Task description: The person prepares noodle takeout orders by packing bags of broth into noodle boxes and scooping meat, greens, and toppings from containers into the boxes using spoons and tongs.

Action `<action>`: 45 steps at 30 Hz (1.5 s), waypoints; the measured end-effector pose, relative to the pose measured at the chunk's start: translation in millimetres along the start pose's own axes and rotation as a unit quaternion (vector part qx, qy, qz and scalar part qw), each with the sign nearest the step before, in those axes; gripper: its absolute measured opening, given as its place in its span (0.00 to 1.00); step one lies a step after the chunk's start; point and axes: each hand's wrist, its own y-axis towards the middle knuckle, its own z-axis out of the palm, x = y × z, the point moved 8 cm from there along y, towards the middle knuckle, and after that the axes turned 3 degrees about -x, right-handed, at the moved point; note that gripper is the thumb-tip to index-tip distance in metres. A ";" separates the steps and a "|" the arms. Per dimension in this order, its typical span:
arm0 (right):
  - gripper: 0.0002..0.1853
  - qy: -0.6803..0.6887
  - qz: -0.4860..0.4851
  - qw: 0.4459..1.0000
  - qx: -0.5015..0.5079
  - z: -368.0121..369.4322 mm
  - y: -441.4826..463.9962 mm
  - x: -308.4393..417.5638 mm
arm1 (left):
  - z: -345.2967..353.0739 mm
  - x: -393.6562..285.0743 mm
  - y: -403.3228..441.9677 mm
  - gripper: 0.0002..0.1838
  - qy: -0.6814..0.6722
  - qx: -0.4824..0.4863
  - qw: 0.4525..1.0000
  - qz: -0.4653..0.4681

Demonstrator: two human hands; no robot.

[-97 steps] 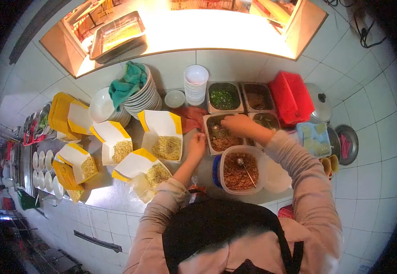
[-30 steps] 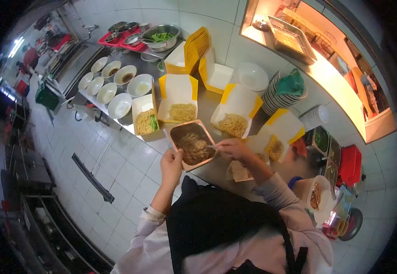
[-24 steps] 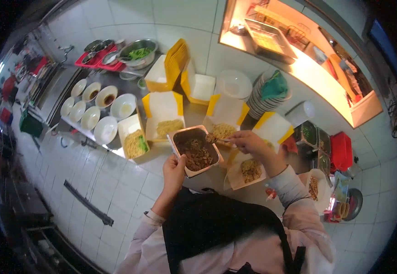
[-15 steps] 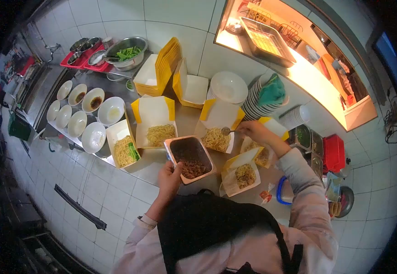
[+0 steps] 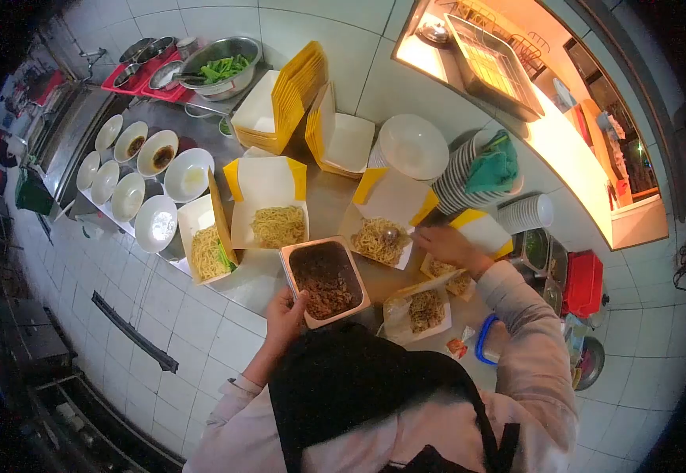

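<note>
My left hand grips the lower left side of a square metal pan with brown minced meat inside. My right hand is closed round the handle of a spoon, whose bowl is over the noodles in an open yellow-and-white takeout box. To its left stands another open box with plain noodles. Below my right hand is a box with meat-topped noodles; a further noodle box is partly hidden behind that hand.
At the left, a box holds noodles and greens, beside several white bowls. Stacked takeout boxes, a steel bowl of greens and stacked bowls line the wall. Right of them are a red container and a blue-rimmed tub.
The spoon and my right hand have moved slightly lower, onto the noodles in the box. My left hand still holds the pan, now a little further left in view; the camera has shifted slightly.
</note>
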 end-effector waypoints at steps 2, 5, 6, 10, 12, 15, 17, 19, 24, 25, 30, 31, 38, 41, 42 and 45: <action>0.25 0.018 0.043 0.999 0.020 -8.3 -1.4 -7.3 | -3.5 5.3 4.1 0.11 0.019 0.003 1.000 0.004; 0.24 0.193 0.157 0.968 0.016 -27.3 0.1 -20.8 | -10.3 4.8 4.9 0.11 0.055 0.010 0.998 0.000; 0.22 0.218 0.151 0.964 -0.023 -40.0 1.6 -20.9 | -7.5 -5.4 1.5 0.11 0.048 0.006 0.999 0.001; 0.12 0.435 0.164 0.879 -0.110 -66.9 16.0 -30.7 | -16.6 0.9 4.0 0.12 0.053 -0.010 0.998 0.041; 0.10 0.562 0.181 0.804 -0.075 -93.2 23.3 -16.4 | -15.1 -1.3 0.4 0.12 0.032 -0.001 0.999 0.032; 0.11 0.493 0.109 0.863 -0.002 -130.3 49.2 50.8 | -13.9 -14.3 -8.5 0.11 0.034 0.018 0.999 0.026; 0.10 0.327 0.025 0.945 0.000 -148.8 62.5 108.0 | -13.1 -30.0 -19.3 0.11 0.025 0.035 0.998 0.044; 0.09 0.153 0.009 0.987 -0.043 -150.2 73.3 154.0 | -14.8 -44.6 -31.8 0.11 0.049 0.046 0.997 0.032; 0.05 0.018 -0.035 0.991 -0.130 -146.2 79.8 220.0 | -36.2 -27.6 -42.2 0.09 0.053 0.003 0.996 0.070; 0.05 0.029 -0.047 0.990 -0.132 -138.1 78.4 227.7 | -38.8 -40.1 -50.4 0.09 0.061 -0.014 0.995 0.077; 0.09 0.128 -0.028 0.991 -0.038 -107.9 82.4 247.0 | -63.2 -40.7 -70.5 0.11 0.128 -0.110 0.981 0.091; 0.11 0.159 -0.017 0.987 -0.029 -95.3 86.1 245.7 | -68.8 -38.3 -72.6 0.11 0.145 -0.118 0.977 0.098; 0.12 0.405 0.094 0.906 0.085 -65.5 111.5 233.7 | -91.0 -34.6 -81.9 0.12 0.106 -0.184 0.973 0.096; 0.12 0.449 0.109 0.886 0.039 -63.9 115.9 223.9 | -104.3 -15.5 -72.7 0.12 0.075 -0.196 0.971 0.118; 0.12 0.434 0.111 0.894 0.017 -65.2 117.0 221.0 | -107.1 -10.6 -70.2 0.12 0.065 -0.199 0.971 0.111; 0.13 0.381 0.107 0.918 -0.035 -71.3 118.2 215.1 | -111.1 -0.7 -63.3 0.12 0.026 -0.205 0.973 0.101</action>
